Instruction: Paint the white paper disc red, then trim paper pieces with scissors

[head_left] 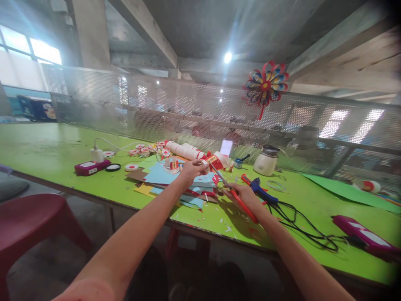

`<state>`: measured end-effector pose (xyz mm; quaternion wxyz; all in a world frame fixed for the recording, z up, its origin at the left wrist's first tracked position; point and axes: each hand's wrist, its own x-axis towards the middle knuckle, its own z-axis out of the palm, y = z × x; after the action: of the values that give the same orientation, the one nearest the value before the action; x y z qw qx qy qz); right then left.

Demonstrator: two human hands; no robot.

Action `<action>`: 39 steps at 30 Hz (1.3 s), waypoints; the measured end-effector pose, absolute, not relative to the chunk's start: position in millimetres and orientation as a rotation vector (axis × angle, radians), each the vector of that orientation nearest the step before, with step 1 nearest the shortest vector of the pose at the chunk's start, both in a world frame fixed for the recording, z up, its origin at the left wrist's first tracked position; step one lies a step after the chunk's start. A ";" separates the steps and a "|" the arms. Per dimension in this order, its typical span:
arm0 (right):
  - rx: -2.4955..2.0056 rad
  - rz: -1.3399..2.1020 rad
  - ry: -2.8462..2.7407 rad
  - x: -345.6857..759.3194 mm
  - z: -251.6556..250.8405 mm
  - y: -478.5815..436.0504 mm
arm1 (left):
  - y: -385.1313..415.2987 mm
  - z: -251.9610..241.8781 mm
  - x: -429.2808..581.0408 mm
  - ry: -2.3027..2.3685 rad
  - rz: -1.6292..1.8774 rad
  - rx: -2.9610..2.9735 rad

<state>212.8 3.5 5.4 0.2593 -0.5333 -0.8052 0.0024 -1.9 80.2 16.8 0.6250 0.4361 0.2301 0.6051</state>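
Note:
In my left hand [193, 170] is a red and white paper cup [215, 160] with a gold-patterned band, pinched at its left side. My right hand [243, 195] is closed around a pair of scissors [240, 205] with red handles. The scissor blades point up and left and meet the cup near its lower edge; whether they are cutting into it I cannot tell. Below both hands lies a pile of coloured paper sheets [159, 177], mostly light blue. A long row of nested paper cups [184, 150] rests behind my left hand.
To the right are a blue glue gun [263, 191], its black cable, a clear ring [276, 186], a white jug [266, 161] and a purple power strip [363, 236]. Leftward stand another purple power strip [90, 167] and cut cup pieces [144, 149]. A perforated metal screen [188, 108] borders the green table.

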 end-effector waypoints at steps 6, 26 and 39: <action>-1.478 0.002 -2.194 214.1 5.9 4.3 | 82.5 16.3 -3.0 0.515 1.367 1.005; -1.460 -0.006 -2.209 219.3 7.6 7.2 | 78.8 18.0 -4.8 0.537 1.365 1.011; -1.425 0.034 -2.202 218.2 4.6 8.5 | 84.1 15.8 -1.2 0.668 1.492 1.136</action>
<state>218.2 8.5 4.6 0.2563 -0.5250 -0.8115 0.0126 -1.2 84.1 15.8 0.5441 0.4789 0.2816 0.6287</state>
